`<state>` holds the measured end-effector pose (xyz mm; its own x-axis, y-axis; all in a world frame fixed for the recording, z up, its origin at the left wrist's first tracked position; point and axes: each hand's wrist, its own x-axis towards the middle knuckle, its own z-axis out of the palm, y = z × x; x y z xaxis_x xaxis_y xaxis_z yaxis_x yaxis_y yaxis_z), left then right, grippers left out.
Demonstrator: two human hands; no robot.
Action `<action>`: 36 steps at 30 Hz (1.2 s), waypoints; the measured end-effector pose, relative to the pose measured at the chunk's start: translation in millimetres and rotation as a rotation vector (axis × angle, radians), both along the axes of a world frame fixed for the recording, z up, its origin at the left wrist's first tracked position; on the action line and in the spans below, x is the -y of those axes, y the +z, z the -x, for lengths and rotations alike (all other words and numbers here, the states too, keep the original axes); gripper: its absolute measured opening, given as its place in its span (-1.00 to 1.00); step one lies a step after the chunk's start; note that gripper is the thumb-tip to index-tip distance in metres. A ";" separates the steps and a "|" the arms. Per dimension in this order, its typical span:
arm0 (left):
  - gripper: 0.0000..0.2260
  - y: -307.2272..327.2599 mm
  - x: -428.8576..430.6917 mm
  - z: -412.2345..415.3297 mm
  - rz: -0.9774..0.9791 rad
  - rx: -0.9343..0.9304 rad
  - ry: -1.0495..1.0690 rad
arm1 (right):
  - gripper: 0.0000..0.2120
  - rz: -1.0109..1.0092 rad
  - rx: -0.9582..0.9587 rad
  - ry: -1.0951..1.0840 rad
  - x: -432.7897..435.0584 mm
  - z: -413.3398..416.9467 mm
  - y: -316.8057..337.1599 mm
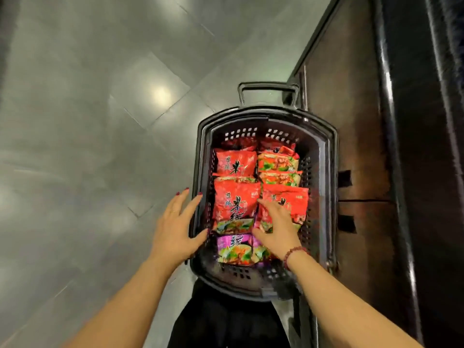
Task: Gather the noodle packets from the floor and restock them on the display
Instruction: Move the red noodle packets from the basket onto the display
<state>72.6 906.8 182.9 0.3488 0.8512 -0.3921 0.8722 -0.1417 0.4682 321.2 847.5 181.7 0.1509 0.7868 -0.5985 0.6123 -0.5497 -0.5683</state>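
Note:
A black plastic basket (324, 172) stands on the grey floor, filled with several noodle packets. Red packets (234, 202) lie in two rows, and a purple packet (233, 249) sits at the near end. My left hand (175, 227) is spread flat against the basket's left rim, thumb over the edge. My right hand (277, 227) reaches into the basket with fingers spread on a red packet (292, 197) in the right row; its fingertips are partly blurred, so whether they grip is unclear.
A dark brown display cabinet (364, 146) runs along the right, close beside the basket. The basket's pull handle (267, 87) sticks out at the far end. Grey tiled floor (100, 121) spreads to the left. My dark clothing shows below the basket.

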 end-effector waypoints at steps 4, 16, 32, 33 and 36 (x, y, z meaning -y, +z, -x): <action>-0.20 -39.8 -2.9 -2.0 0.012 0.000 0.006 | -0.25 0.069 -0.071 -0.021 -7.0 2.8 -52.8; -0.17 -79.7 -2.5 1.8 -0.097 0.108 0.014 | -0.11 0.042 -0.193 -0.110 -21.7 27.3 -119.1; -0.28 -33.7 2.6 -40.6 0.340 0.500 -0.144 | -0.29 -0.226 -0.471 -0.284 15.1 -22.8 -38.8; -0.26 -33.3 4.4 -47.2 0.417 0.552 -0.146 | -0.30 -0.227 -0.518 -0.276 16.5 -25.2 -35.0; -0.25 -39.1 7.8 -61.8 0.567 0.702 -0.022 | -0.31 -0.244 -0.503 -0.213 17.7 -24.9 -37.8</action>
